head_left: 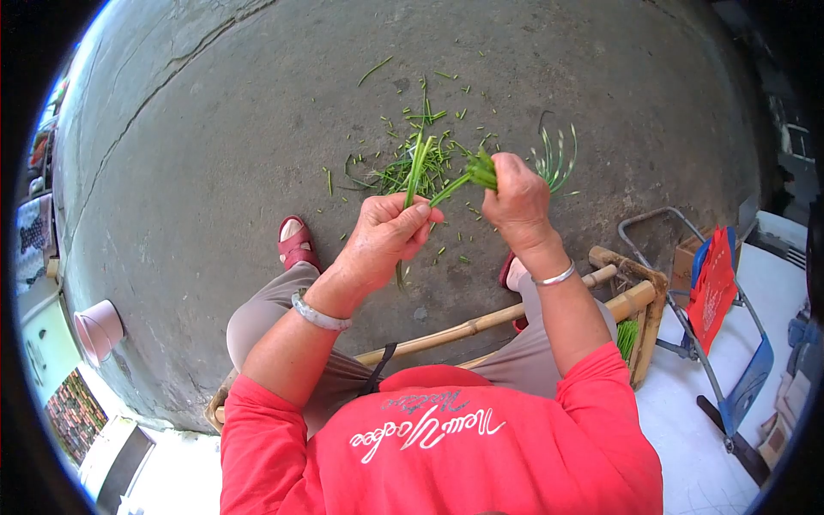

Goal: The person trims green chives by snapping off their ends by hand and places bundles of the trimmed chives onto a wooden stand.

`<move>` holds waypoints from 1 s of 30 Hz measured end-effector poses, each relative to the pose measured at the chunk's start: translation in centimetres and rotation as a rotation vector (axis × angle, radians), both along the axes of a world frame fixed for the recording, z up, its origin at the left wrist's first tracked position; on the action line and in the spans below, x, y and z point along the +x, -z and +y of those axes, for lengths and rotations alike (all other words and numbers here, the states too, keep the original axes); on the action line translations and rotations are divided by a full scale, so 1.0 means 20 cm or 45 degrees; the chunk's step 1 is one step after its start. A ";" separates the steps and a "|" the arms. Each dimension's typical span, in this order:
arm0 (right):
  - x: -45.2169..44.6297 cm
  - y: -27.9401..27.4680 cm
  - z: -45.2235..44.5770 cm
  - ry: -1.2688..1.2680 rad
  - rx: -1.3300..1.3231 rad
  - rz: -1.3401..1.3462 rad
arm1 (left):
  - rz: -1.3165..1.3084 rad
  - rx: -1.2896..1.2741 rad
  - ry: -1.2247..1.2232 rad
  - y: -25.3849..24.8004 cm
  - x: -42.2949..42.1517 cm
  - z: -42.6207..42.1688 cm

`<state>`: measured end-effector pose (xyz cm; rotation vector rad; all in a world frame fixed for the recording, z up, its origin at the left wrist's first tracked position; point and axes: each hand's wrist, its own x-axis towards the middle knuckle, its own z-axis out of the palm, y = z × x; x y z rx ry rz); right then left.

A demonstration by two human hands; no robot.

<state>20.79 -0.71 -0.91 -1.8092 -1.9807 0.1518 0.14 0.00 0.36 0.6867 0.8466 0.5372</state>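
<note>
Between the thumb and fingers of my left hand (390, 230) are a few long green chive stems (417, 169), their upper ends standing above the fist. My right hand (518, 202) is closed around a bunch of green chive stems (481, 171), and one stem slants from it down to the left fingertips. Below both hands, a loose pile of short cut green pieces (435, 160) lies on the concrete floor. Thin stems with pale bud tips (558, 160) lie on the floor just right of my right hand.
A bamboo frame (481, 324) crosses at my legs, with more green stems (628, 339) beside its right end. A folding metal-framed chair (745, 378) with a red bag (712, 287) stands at right. A pink bucket (99, 330) is at far left. Cracks run across the concrete floor (232, 129).
</note>
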 end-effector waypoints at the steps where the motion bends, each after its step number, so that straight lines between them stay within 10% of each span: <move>1: 0.01 0.01 0.01 0.030 0.017 0.128 | -0.008 -0.034 -0.033 0.00 -0.01 0.01; 5: -0.07 -0.06 0.01 0.154 -0.022 0.741 | -0.042 -0.058 -0.064 0.01 -0.01 0.01; 7: -0.09 -0.14 -0.01 0.362 -0.881 1.332 | -0.069 -0.024 -0.067 0.01 -0.01 0.01; 10: -0.14 -0.09 -0.05 0.360 -0.804 1.883 | -0.086 0.010 -0.084 0.02 0.01 0.01; 30: -0.05 -0.12 -0.01 0.253 -0.824 2.218 | 0.100 0.105 0.271 -0.05 0.01 0.00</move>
